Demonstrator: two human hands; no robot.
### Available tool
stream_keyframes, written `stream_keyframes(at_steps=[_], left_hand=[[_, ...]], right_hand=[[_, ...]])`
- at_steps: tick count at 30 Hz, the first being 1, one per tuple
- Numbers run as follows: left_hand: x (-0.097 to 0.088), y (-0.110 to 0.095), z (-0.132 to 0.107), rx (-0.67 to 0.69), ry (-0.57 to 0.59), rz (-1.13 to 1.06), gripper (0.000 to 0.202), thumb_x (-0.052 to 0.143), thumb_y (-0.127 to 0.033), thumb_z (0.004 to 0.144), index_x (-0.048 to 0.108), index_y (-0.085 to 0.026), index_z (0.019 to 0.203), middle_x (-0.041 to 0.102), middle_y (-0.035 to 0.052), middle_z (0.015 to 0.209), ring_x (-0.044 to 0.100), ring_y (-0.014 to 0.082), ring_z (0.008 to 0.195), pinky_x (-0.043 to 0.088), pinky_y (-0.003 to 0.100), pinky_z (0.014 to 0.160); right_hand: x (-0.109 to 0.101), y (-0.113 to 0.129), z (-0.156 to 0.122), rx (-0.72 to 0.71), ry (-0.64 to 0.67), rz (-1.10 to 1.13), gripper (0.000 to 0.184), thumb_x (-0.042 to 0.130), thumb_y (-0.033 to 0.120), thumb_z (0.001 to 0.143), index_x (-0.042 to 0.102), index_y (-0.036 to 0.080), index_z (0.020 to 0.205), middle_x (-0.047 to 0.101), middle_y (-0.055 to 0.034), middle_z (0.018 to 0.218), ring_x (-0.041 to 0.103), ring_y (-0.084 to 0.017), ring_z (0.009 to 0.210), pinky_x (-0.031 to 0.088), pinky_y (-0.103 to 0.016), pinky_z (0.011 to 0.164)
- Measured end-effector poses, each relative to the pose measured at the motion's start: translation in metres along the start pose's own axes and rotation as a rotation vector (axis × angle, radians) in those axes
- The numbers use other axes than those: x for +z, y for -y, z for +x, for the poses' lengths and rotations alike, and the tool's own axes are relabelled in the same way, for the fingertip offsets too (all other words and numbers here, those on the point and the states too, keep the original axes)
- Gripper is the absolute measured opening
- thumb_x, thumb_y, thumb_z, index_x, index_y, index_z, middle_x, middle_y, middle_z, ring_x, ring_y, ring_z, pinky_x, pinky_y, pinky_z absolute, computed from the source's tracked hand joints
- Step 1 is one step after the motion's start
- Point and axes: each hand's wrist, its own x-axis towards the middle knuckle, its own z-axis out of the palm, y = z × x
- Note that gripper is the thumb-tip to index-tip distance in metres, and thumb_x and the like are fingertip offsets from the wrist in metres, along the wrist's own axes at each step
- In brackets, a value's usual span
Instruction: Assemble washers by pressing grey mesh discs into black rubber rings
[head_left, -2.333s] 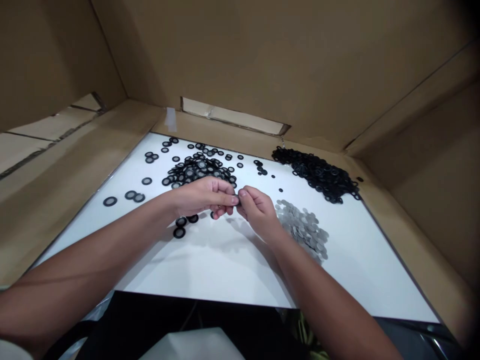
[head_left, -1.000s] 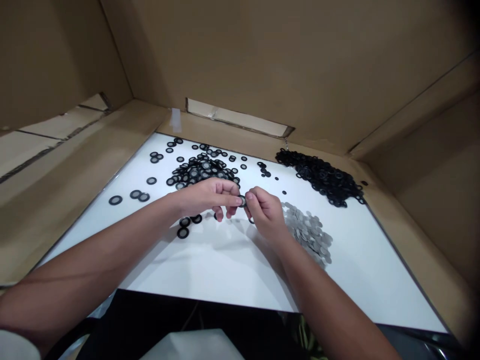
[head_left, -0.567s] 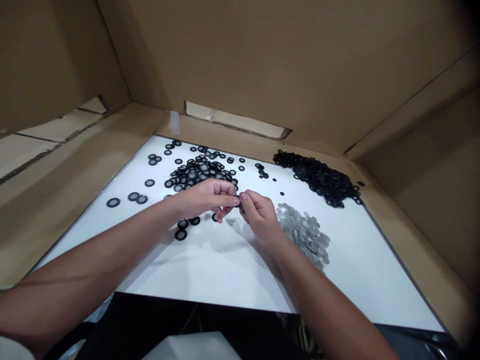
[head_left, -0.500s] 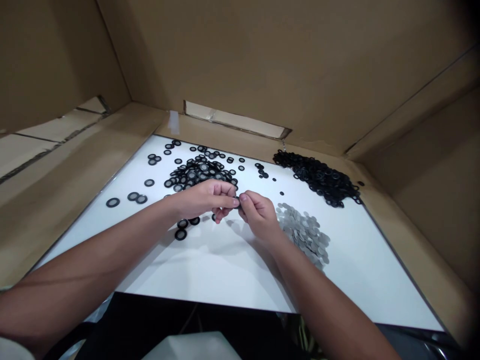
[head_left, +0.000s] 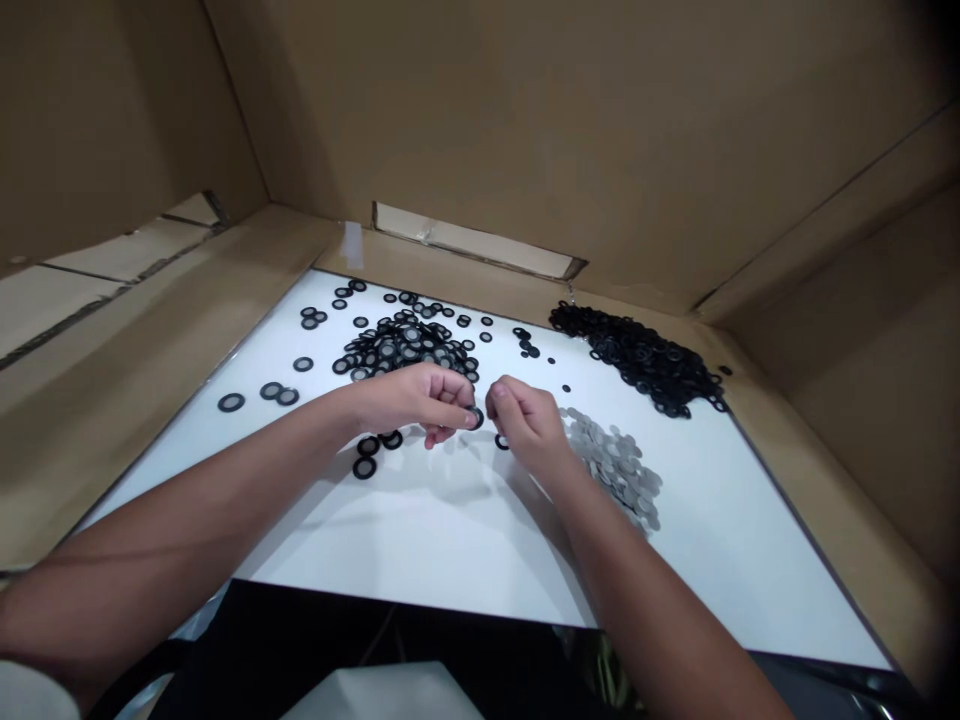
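Observation:
My left hand (head_left: 431,402) is closed in a pinch, with a small black rubber ring (head_left: 478,417) between thumb and fingertip. The middle of that ring looks light, but I cannot tell whether a disc fills it. Just to the right, apart from it, my right hand (head_left: 528,415) has its fingers curled together; what they grip, if anything, is hidden. Below those fingers shows part of another black ring (head_left: 502,441), held or lying there, I cannot tell which. Behind my left hand lies a heap of black rings with grey discs in them (head_left: 390,345).
A pile of grey discs (head_left: 619,465) lies right of my right hand. Farther back is a heap of black rings (head_left: 645,350). Several filled rings (head_left: 279,393) are scattered at left on the white board (head_left: 420,540). Cardboard walls (head_left: 480,120) enclose the board's back and sides.
My hands were together at one ring and are now a little apart. The ring stays in my left hand. A second black ring now shows beneath my right hand.

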Motion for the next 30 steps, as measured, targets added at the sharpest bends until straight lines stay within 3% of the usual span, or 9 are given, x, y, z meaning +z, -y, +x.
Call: stream_keyframes(at_steps=[4,10,16,21,26,30], left_hand=[[0.0031,-0.0006,0.0011,0.007,-0.009,0.001,0.020,0.068,-0.032,0.084,0.060,-0.014,0.083,0.056,-0.0016,0.064,0.053,0.0094,0.055,0.048,0.022,0.051],[0.0050,-0.0005,0.0005,0.035,-0.023,0.017,0.022,0.066,-0.033,0.085,0.055,-0.016,0.077,0.056,-0.0018,0.062,0.051,0.0087,0.053,0.043,0.020,0.049],[0.0041,-0.0019,0.0003,0.029,0.030,0.024,0.022,0.067,-0.030,0.084,0.054,-0.016,0.073,0.052,-0.0038,0.057,0.046,0.0066,0.048,0.035,0.019,0.048],[0.0028,0.0015,0.0022,0.037,-0.039,0.002,0.024,0.069,-0.032,0.083,0.054,-0.016,0.074,0.056,-0.0021,0.058,0.050,0.0077,0.050,0.041,0.019,0.049],[0.0021,0.0047,0.0051,0.069,-0.147,-0.075,0.021,0.068,-0.032,0.084,0.056,-0.016,0.079,0.059,-0.0009,0.061,0.056,0.0097,0.052,0.048,0.020,0.047],[0.0022,0.0045,0.0058,0.083,-0.180,-0.142,0.019,0.069,-0.030,0.083,0.058,-0.016,0.088,0.062,-0.0008,0.064,0.059,0.0108,0.054,0.051,0.022,0.048]], right_hand=[[0.0043,-0.0013,0.0005,-0.057,0.042,-0.076,0.040,0.044,0.038,0.097,0.039,0.019,0.062,0.036,0.0045,0.056,0.033,-0.009,0.052,0.028,-0.024,0.052],[0.0068,0.0014,-0.0006,0.050,0.042,0.077,0.041,0.045,0.041,0.096,0.040,0.020,0.061,0.038,0.0043,0.053,0.033,-0.010,0.051,0.029,-0.024,0.050],[0.0060,0.0049,-0.0024,-0.003,0.001,0.019,0.040,0.046,0.038,0.094,0.040,0.020,0.059,0.039,0.0035,0.053,0.034,-0.010,0.051,0.030,-0.025,0.051],[0.0004,0.0044,-0.0015,0.036,-0.034,0.060,0.042,0.042,0.040,0.097,0.041,0.020,0.060,0.043,0.0030,0.053,0.038,-0.011,0.051,0.033,-0.025,0.052],[-0.0014,0.0009,0.0005,0.043,-0.061,0.121,0.030,0.042,0.039,0.099,0.053,0.020,0.079,0.051,0.0024,0.060,0.047,-0.012,0.055,0.039,-0.025,0.055],[0.0019,-0.0018,0.0012,0.001,-0.012,0.153,0.017,0.052,0.036,0.094,0.056,0.021,0.101,0.061,-0.0016,0.084,0.057,-0.013,0.066,0.045,-0.025,0.058]])
